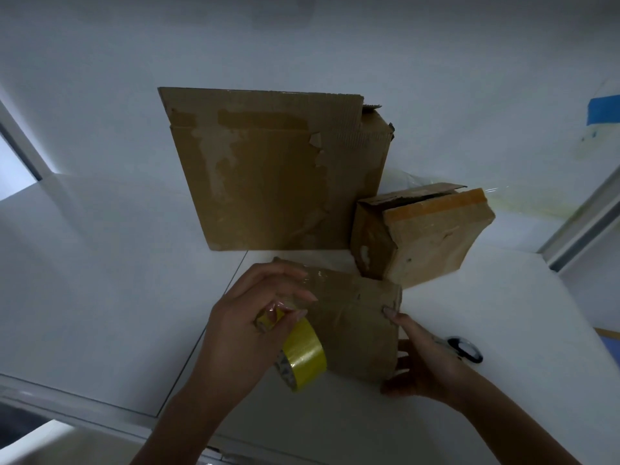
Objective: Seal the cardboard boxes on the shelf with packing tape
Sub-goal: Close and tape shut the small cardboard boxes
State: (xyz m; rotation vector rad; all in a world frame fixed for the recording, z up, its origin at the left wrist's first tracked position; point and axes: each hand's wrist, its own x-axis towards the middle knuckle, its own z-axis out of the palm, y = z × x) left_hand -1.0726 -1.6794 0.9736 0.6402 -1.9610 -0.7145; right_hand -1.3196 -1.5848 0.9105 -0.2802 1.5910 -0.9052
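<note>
Two hands: both work at the near edge of the white shelf (100,280), one on each side of a small box.
Left hand (248,317): fingers curled, pinching the top of a tape roll, which hangs below them.
Tape roll (302,354): glossy yellow band on a cardboard core, tilted, touching the small box's left edge; a clear shiny strip runs from the fingers toward the box's far left corner.
Right hand (422,364): grips the small box's right side, one fingertip pressed on the top, thumb at the near corner.
Small box (359,327): flat, brown, creased and worn, flaps closed, lying between the hands.
Scissors (464,349): black handles show just behind the right hand; the blades are hidden.
Medium box (426,243): further back on the right, tilted, touching the small box's far corner; pale scuffed face with an orange strip, one flap raised and a gap open.
Large box (278,176): at the back against the wall, standing on edge, brown, with torn patches and old tape marks; its top right corner is crumpled.
Blue patch (604,110): on the wall, far right.
</note>
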